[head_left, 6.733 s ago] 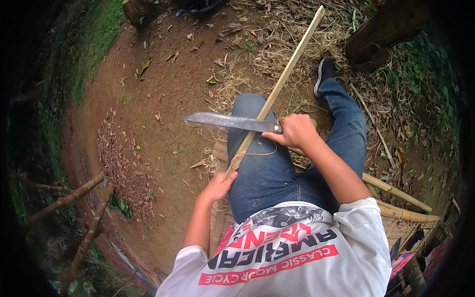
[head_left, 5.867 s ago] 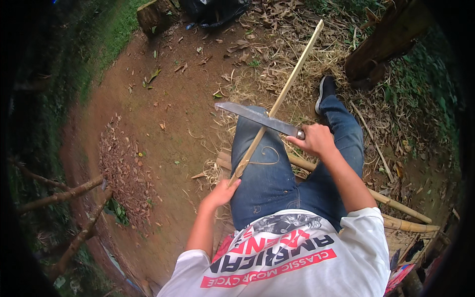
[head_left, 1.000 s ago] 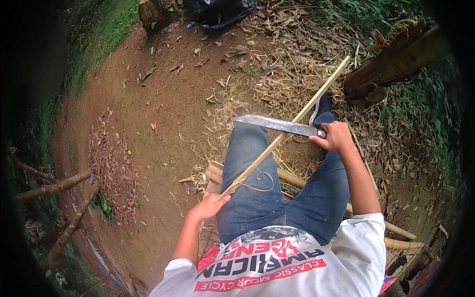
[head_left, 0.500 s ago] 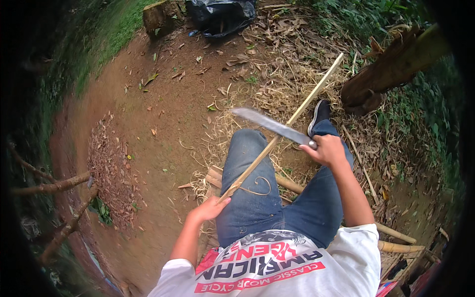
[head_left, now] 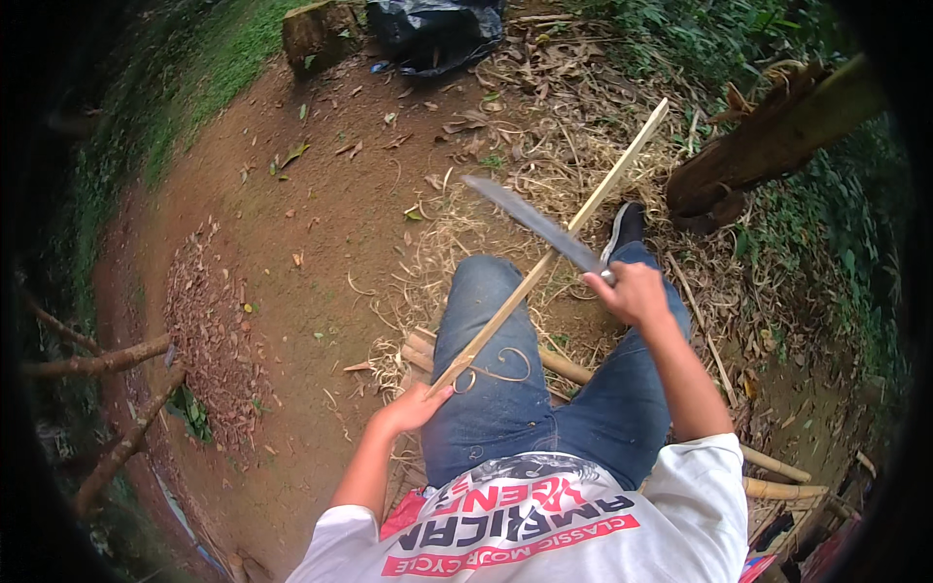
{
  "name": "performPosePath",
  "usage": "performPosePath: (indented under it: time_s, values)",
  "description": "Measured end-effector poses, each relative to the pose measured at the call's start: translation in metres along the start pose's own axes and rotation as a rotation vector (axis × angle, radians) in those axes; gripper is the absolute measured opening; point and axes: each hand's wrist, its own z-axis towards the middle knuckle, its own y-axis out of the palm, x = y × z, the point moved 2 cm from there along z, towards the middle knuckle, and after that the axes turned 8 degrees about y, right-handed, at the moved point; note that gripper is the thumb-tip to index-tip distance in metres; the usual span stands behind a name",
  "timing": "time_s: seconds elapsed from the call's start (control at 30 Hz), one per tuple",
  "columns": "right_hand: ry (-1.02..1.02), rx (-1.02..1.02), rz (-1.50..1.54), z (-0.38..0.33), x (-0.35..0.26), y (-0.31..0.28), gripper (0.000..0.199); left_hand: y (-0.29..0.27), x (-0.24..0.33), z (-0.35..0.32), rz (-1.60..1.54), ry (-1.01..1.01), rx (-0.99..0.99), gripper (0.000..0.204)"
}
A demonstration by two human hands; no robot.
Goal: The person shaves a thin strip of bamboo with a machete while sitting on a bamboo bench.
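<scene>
My left hand [head_left: 412, 406] is closed round the near end of a long, pale bamboo strip [head_left: 515, 298], which slants across my left thigh toward the far right. A thin curl of shaving hangs near that end. In my right hand [head_left: 637, 293] is the handle of a machete [head_left: 533, 220], mostly hidden by the fingers. Its broad grey blade crosses the strip a little beyond my left knee, tip pointing to the far left. The blade is slightly blurred. Whether its edge touches the strip I cannot tell.
Curly shavings [head_left: 442, 253] litter the ground round my feet. At the far right a thick post [head_left: 768, 146] leans. A tree stump [head_left: 316, 37] and a black plastic bag [head_left: 437, 39] stand at the far side. Branches [head_left: 107, 361] jut in at left; bamboo poles [head_left: 782, 486] lie at my right.
The machete has swung so its blade points more away from me, and my right hand has shifted slightly left. The strip's far end has moved a little left; my left hand keeps its place.
</scene>
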Motion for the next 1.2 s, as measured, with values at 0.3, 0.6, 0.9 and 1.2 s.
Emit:
performPosePath:
  time_s: [0.3, 0.6, 0.9, 1.2]
  values:
    - [-0.048, -0.069, -0.179, 0.026, 0.04, -0.011, 0.078, -0.011, -0.023, -0.011, 0.041, -0.117, -0.061, 0.055]
    - [-0.201, -0.21, -0.1, -0.018, -0.059, 0.001, 0.078, -0.001, -0.011, -0.002, 0.084, -0.024, -0.023, 0.06]
    - [0.029, 0.047, -0.099, 0.021, 0.027, -0.011, 0.072, -0.008, 0.007, 0.006, 0.08, 0.001, 0.006, 0.057]
    - [0.16, -0.052, -0.275, 0.04, 0.094, -0.045, 0.074, -0.009, -0.01, 0.001, 0.116, 0.106, -0.017, 0.052]
